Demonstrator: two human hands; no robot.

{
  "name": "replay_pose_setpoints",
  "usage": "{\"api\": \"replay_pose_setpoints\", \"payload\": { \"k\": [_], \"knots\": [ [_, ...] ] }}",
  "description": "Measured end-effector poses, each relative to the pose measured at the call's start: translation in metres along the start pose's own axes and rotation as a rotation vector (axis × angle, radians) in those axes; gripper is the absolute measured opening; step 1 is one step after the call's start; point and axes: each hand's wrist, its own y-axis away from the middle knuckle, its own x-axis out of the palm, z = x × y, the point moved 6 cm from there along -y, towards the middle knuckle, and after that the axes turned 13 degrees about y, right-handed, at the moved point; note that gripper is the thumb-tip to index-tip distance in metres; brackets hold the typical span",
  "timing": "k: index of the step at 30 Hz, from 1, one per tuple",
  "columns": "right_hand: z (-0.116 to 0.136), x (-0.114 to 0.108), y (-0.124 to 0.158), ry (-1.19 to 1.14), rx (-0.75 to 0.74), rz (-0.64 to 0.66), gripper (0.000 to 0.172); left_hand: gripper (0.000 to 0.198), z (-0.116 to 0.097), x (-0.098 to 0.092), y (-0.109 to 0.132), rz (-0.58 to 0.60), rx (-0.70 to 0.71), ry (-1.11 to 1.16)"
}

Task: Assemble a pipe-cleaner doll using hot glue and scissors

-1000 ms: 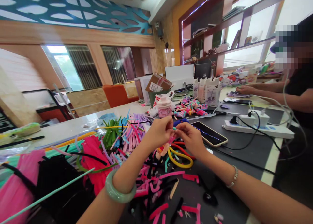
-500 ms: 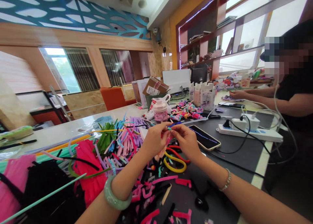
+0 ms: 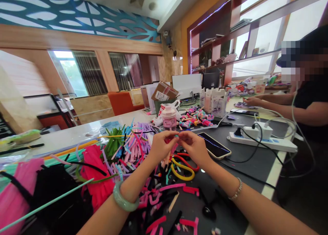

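My left hand (image 3: pixel 162 147) is closed in a pinch on a small pink pipe-cleaner piece (image 3: pixel 173 149) with a teal bit at its top. Fingertips of my right hand (image 3: pixel 195 148) meet the left ones there, pinched at the same piece. Most of the piece is hidden by the fingers. Below the hands lie a yellow pipe-cleaner loop (image 3: pixel 183 173) and a red one (image 3: pixel 191 161). Cut pink pipe-cleaner bits (image 3: pixel 188 189) are scattered over the dark mat (image 3: pixel 225 201).
Bundles of green (image 3: pixel 112 142), lilac (image 3: pixel 135 142) and red (image 3: pixel 98 173) pipe cleaners lie to the left. A pink-lidded cup (image 3: pixel 169 117) stands behind my hands. To the right are a phone (image 3: pixel 214 145), a power strip (image 3: pixel 263 141) with cables, and another person's hands (image 3: pixel 252 101).
Both hands stay together at nearly the same spot, the fingers slightly shifted around the small piece. The view has moved a little, so the surroundings sit slightly further right.
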Motion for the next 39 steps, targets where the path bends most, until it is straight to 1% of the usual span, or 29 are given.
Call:
{"api": "replay_pose_setpoints", "payload": {
  "k": [2,4,9,14,18,20,24,26,31,35,39],
  "knots": [
    [0.003,0.0,0.0,0.05,-0.022,0.002,0.013,0.014,0.006,-0.002,0.0,-0.046,-0.044,0.094],
    [0.005,-0.002,0.0,0.095,-0.033,-0.013,0.016,0.018,0.012,-0.005,-0.002,-0.092,-0.092,0.205],
    [0.003,-0.003,-0.002,0.19,-0.009,-0.022,0.016,0.055,0.018,-0.013,-0.006,-0.181,-0.181,0.435],
    [0.001,0.002,-0.001,0.201,0.034,0.034,0.013,0.072,0.013,-0.018,-0.008,-0.216,-0.217,0.552],
    [0.0,0.007,0.0,0.19,0.067,0.089,0.014,0.075,0.012,-0.019,-0.008,-0.218,-0.235,0.598],
    [0.001,0.009,0.0,0.184,0.059,0.113,0.016,0.075,0.012,-0.02,-0.008,-0.221,-0.235,0.608],
    [0.001,0.012,0.001,0.15,0.029,0.17,0.031,0.07,0.012,-0.02,-0.008,-0.215,-0.237,0.654],
    [0.001,0.013,0.002,0.144,0.028,0.189,0.035,0.066,0.01,-0.019,-0.008,-0.202,-0.241,0.664],
    [-0.001,0.017,0.003,0.138,0.028,0.226,0.035,0.063,0.002,-0.018,-0.009,-0.186,-0.234,0.66],
    [-0.002,0.023,0.007,0.107,0.042,0.289,0.034,0.063,-0.001,-0.017,-0.009,-0.173,-0.23,0.639],
    [0.001,0.026,0.01,0.172,0.061,0.303,0.036,0.067,-0.003,-0.014,-0.008,-0.18,-0.206,0.646]
  ]
}}
